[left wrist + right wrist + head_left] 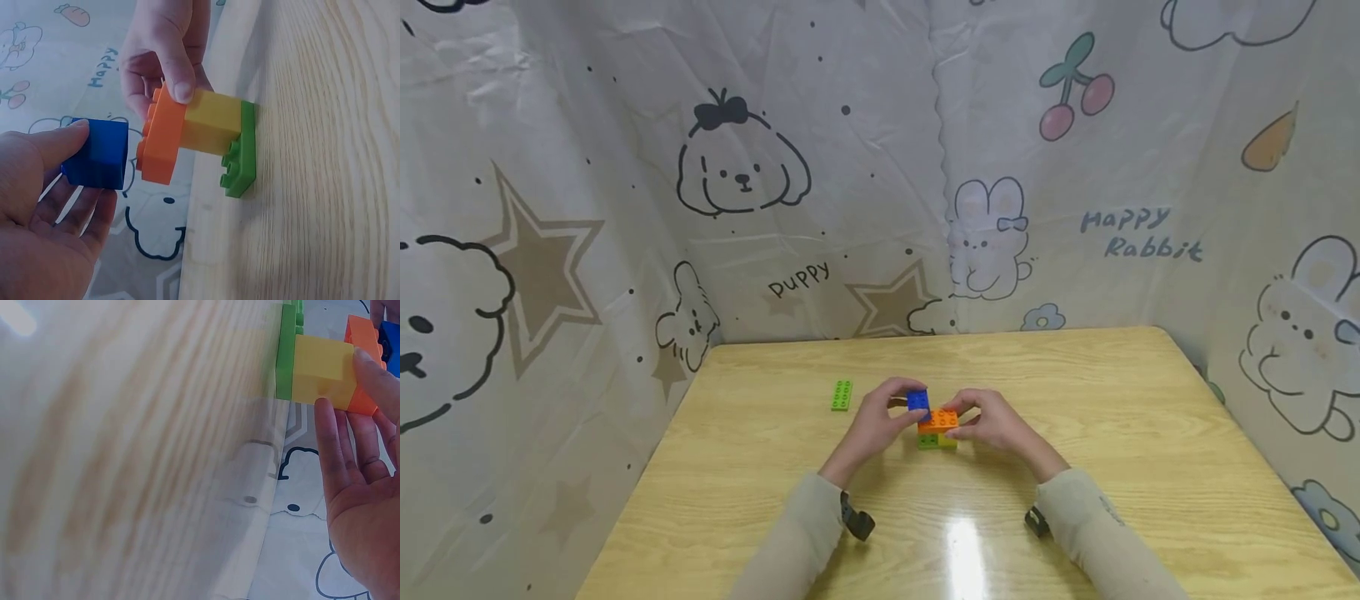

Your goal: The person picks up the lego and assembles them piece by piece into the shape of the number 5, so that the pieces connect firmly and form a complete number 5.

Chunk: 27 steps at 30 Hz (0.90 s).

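Observation:
My left hand (880, 415) pinches a blue toy brick (100, 153) between thumb and fingers. In the left wrist view a narrow gap parts it from the studded top of an orange brick (164, 140). That orange brick tops a small stack: beneath it is a yellow brick (212, 122), and at the bottom a thin green brick (245, 156) on the table. One end of the green brick juts out with its studs bare. My right hand (996, 422) holds the stack from the right, its thumb (378, 381) at the orange and yellow bricks and fingers around the far side.
A loose light green brick (842, 396) with studs up lies on the wooden table (760, 483), left of my left hand. A printed curtain (865, 167) hangs behind the table and along its sides. Dark straps (856, 518) circle both wrists.

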{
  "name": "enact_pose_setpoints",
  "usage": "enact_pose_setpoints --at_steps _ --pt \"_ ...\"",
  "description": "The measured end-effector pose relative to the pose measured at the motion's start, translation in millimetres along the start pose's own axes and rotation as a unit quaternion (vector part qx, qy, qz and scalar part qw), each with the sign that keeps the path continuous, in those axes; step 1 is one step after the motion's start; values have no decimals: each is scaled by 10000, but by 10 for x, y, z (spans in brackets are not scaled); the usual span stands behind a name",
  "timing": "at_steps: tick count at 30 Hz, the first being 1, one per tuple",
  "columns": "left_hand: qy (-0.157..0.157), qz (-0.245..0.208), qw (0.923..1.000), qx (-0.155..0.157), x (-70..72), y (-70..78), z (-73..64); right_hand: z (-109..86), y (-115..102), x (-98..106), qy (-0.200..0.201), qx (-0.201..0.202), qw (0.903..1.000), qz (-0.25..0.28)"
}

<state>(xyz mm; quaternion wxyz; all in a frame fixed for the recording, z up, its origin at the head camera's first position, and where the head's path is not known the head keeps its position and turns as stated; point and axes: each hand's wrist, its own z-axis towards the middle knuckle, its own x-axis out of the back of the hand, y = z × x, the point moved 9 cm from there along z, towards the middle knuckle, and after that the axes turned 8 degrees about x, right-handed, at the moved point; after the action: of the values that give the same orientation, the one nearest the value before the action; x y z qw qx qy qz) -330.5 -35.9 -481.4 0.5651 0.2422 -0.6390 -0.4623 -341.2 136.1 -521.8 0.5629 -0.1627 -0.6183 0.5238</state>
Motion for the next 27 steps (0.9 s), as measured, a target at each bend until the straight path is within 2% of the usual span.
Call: enact_pose_setpoints --at_steps 10,27 --pt "-168 -105 9998 2 -93 36 -22 -4 -8 1 -17 70 10000 -38" --pt "-200 -37 9998 -58 -137 38 -21 3 9 10 -17 122 9999 55"
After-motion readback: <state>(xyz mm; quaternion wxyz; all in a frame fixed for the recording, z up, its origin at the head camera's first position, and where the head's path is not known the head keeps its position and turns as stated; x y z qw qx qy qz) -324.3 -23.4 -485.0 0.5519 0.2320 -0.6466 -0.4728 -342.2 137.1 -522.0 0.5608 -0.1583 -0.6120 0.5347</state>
